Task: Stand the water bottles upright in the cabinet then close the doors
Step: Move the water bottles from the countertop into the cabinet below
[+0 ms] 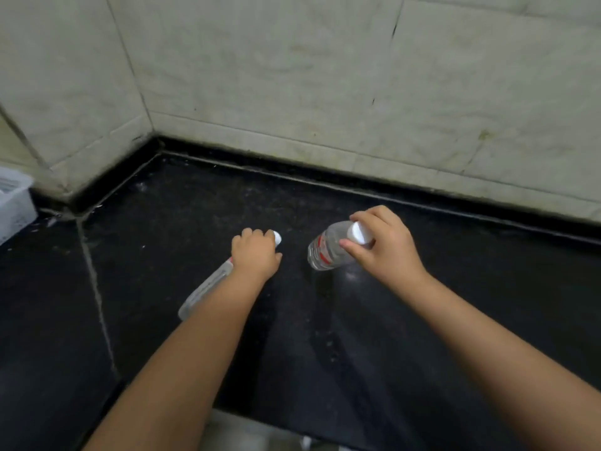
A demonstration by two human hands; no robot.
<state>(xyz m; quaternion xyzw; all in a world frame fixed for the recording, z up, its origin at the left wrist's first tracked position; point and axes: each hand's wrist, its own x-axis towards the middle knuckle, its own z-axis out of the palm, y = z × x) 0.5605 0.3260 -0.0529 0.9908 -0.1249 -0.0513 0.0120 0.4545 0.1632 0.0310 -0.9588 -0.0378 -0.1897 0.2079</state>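
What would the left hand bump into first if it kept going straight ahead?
Probably nothing close: past the left hand lies bare black stone counter, then the pale tiled wall. Depth is uncertain.

My left hand (255, 253) sits on the neck of a bottle (208, 288) lying on the counter (357, 336), its base toward me and to the left. To its right, my right hand (387, 245) grips the cap end of a second bottle (327, 250), which is tilted. A wall (325, 76) runs behind both. A basket (13, 203) stands at the far left.
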